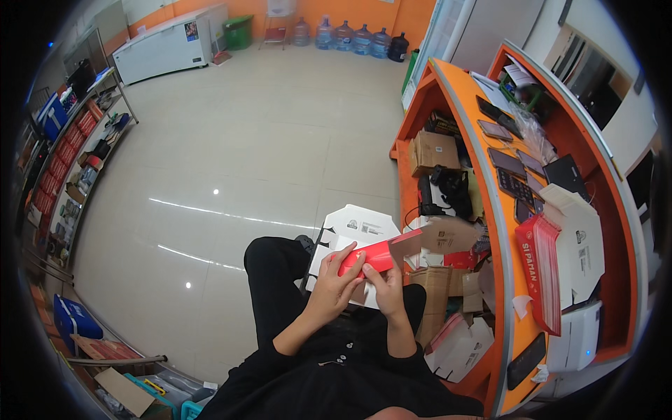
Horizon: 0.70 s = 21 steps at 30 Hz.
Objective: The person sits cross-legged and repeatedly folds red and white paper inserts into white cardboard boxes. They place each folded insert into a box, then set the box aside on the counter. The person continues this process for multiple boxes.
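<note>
Over my lap I hold a red cardboard piece (376, 257), apparently part of a partly folded carton. My left hand (333, 281) bends its fingers over the red face from the left. On the right, the thumb of my right hand (388, 288) presses the near edge close to the left fingertips; its other fingers are partly hidden. A shaded panel with small print (448, 236) sticks out to the right of the red piece and looks joined to it. Under my hands, flat white carton blanks (357, 220) with cut corners rest on my legs.
At my right, an orange counter (509, 276) carries a stack of red-edged carton blanks (539, 269), several phones (507, 162) and a white device (575, 339). Cardboard boxes (435, 150) fill its lower shelf. Shelving (77, 161) lines the left; water bottles (343, 36) and a chest freezer (164, 49) stand far back.
</note>
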Motion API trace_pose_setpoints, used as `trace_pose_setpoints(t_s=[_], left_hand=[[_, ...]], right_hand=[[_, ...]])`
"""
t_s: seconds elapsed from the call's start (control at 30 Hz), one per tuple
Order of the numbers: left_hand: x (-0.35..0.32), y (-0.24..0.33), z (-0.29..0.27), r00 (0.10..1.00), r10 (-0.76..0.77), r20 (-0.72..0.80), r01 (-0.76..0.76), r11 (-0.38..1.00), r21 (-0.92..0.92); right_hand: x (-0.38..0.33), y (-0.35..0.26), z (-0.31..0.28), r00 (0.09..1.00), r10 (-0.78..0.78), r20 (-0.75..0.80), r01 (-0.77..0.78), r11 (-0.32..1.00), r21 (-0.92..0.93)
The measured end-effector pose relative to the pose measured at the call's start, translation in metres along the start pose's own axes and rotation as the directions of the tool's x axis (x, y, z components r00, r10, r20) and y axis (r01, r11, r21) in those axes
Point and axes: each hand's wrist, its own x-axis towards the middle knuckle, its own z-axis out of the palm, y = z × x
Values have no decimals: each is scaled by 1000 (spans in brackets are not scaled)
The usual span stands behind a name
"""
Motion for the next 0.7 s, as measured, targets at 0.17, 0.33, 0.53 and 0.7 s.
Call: trace_pose_setpoints(t_s=[0.17,0.33,0.53,0.7], left_hand=[[0,-9,-8,988,-155,10,146,900,-411],[6,-16,-18,992,-99,73,112,973,-203],[10,-12,-28,1000,-11,-1,11,1000,21],[12,9,-36,988,-143,-60,149,981,127]], right_hand=[[-3,-7,-11,988,74,137,-59,993,-107],[-6,-13,-19,997,-60,-54,71,966,249],[2,-38,-28,985,174,-15,-155,910,386],[1,-20,-22,956,-128,-264,40,948,-314]])
